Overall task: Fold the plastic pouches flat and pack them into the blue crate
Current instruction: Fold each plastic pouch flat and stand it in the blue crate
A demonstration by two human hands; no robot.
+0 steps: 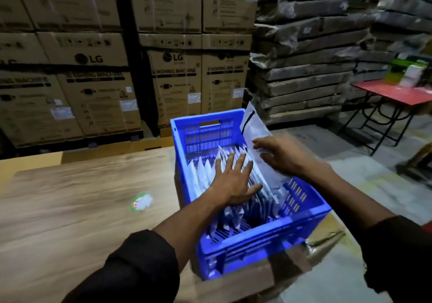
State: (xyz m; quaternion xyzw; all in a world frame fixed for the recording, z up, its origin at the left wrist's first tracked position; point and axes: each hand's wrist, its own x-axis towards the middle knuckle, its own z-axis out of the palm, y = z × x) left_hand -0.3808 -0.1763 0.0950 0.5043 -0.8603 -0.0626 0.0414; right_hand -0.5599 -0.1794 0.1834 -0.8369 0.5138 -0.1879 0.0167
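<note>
dim indoor light | motion blur throughout | wide-angle edge bending

Wooden table (70, 209) — crumpled wrapper (141, 201); stacked cartons (93, 69); red table (397, 92).

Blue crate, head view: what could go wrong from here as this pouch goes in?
1. The left hand only presses flat on the standing pouches; they may spring back and close the gap.
2. The pouch in the right hand sticks up above the crate rim and could catch or crumple.
</note>
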